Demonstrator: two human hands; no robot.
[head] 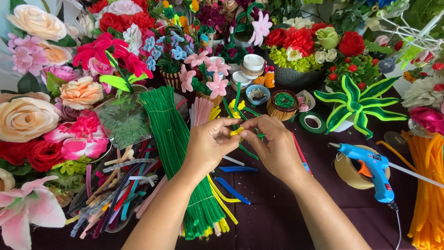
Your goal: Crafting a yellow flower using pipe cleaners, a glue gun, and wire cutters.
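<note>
My left hand and my right hand meet over the middle of the dark table. Between their fingertips they pinch a small yellow pipe-cleaner piece joined to a green stem that runs down under my right hand. A thick bundle of green pipe cleaners lies just left of my left forearm. Short blue pieces and yellow pipe cleaners lie on the cloth below my hands.
A blue glue gun rests on a tape roll at the right, beside orange pipe cleaners. A tray of mixed pipe cleaners sits at the left. Artificial flowers, pots and a green tape roll crowd the back.
</note>
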